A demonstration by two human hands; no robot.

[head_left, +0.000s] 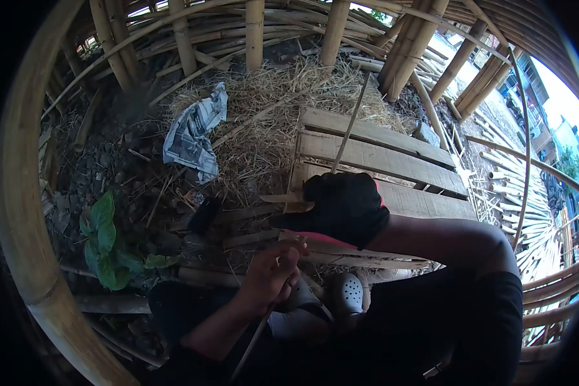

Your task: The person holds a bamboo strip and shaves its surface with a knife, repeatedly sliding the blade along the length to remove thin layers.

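My right hand (347, 209), in a black glove with red trim, is closed around a short piece of bamboo (282, 198) that sticks out to its left. A thin bamboo strip (354, 122) rises from the top of the glove. My bare left hand (273, 273) is pinched on a thin strip (252, 344), whose lower end runs down toward my lap. Its fingertips are just below and left of the glove. Whether both strip parts are one piece is hidden by the glove. Beneath the right hand lies a slatted wooden pallet (379, 152).
Crumpled newspaper (196, 135) lies on straw at the upper left, near a leafy plant (103, 241). A thick bamboo pole (29, 212) curves along the left. Bamboo posts (254, 35) stand ahead, and cut bamboo (514, 199) is piled at right. My clogs (347, 293) are below.
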